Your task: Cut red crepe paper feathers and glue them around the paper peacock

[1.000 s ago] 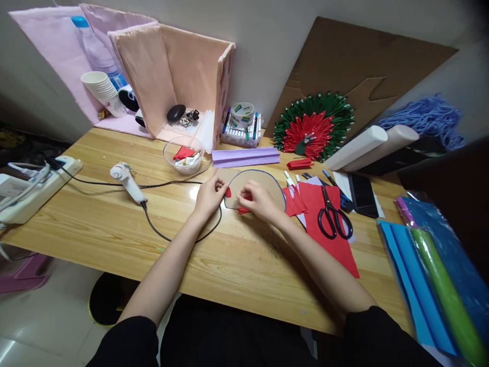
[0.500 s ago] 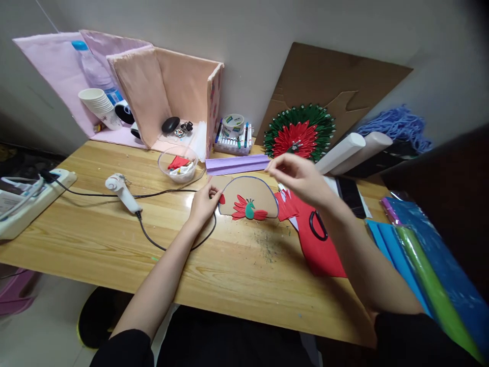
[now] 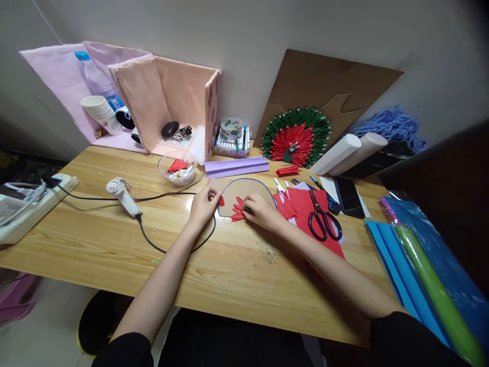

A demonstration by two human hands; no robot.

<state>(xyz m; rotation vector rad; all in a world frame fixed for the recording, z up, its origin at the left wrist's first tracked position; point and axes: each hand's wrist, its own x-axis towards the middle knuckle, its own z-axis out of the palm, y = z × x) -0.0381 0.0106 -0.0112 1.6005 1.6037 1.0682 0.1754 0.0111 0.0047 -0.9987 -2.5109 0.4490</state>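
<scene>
A brown half-round cardboard piece [image 3: 244,189] with a blue edge lies on the wooden table [image 3: 114,234]. Red paper petals [image 3: 237,209] are fanned along its lower edge. My left hand [image 3: 202,204] rests at the cardboard's left edge, fingers closed on a small red petal piece [image 3: 221,201]. My right hand [image 3: 262,211] lies over the petals, fingers curled and pressing down on them. The green bird figure under it is hidden.
Red paper sheets [image 3: 317,224] with black scissors [image 3: 323,221] lie right of the hands. A glue gun [image 3: 122,194] with cord, a clear bowl [image 3: 178,165], a purple paper strip [image 3: 237,166], a phone [image 3: 347,196], a finished red-green fan [image 3: 296,136] and blue and green rolls [image 3: 420,270] surround the work.
My right hand was raised above the table half a second ago and has come back down onto the petals. My left hand stayed at the cardboard's left edge.
</scene>
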